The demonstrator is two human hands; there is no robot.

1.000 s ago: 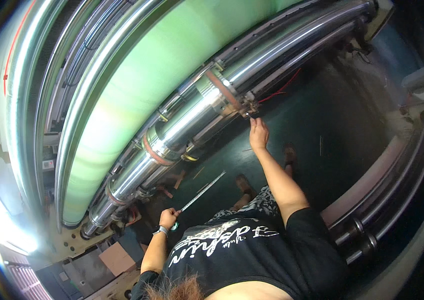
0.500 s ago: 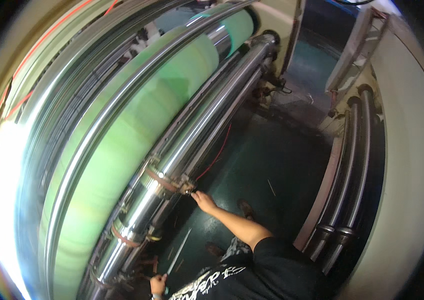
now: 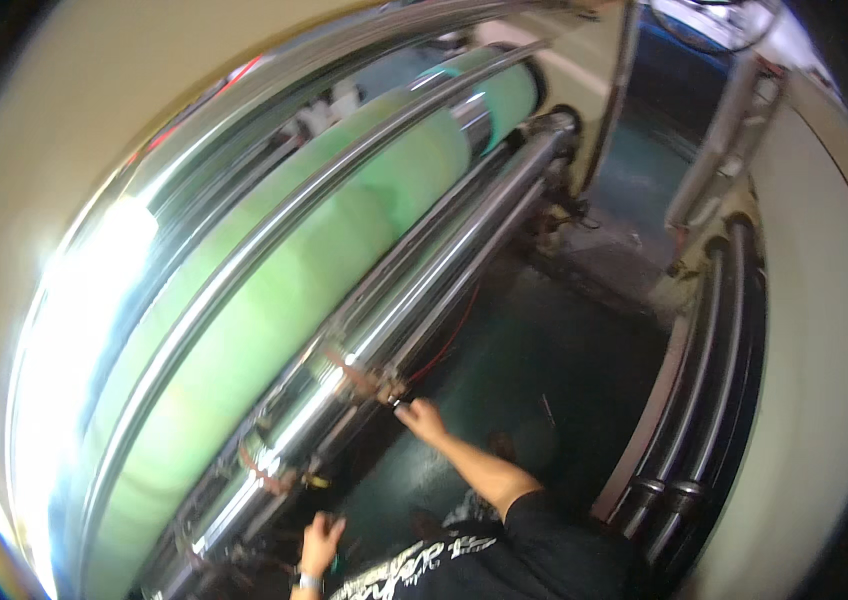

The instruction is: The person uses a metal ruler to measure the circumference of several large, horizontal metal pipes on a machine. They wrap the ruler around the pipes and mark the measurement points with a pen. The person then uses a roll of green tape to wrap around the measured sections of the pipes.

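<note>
My right hand (image 3: 426, 420) reaches out over the floor, its fingers closed at the small knob (image 3: 397, 402) of a clamp bracket (image 3: 384, 384) on the polished metal roller (image 3: 369, 345). The knob is mostly hidden by the fingertips. Lower down, my left hand (image 3: 320, 543) is raised beside the near part of the roller, touching nothing I can see. Its thumb and fingers look apart, though blurred. Another brown, curved bracket (image 3: 259, 465) sits on the roller above this hand. Behind the shiny roller lies a large roll of pale green film (image 3: 274, 275).
A long metal bar (image 3: 244, 255) crosses in front of the green roll. To the right, several upright dark rollers (image 3: 704, 360) line a cream machine panel (image 3: 814, 330). Thin red cable (image 3: 454, 335) hangs beside the roller, above the dark green floor (image 3: 504, 350).
The view has shifted, so the machine sits slightly lower and to the right. My left hand has risen and its fingers have spread. My right hand stays at the clamp knob.
</note>
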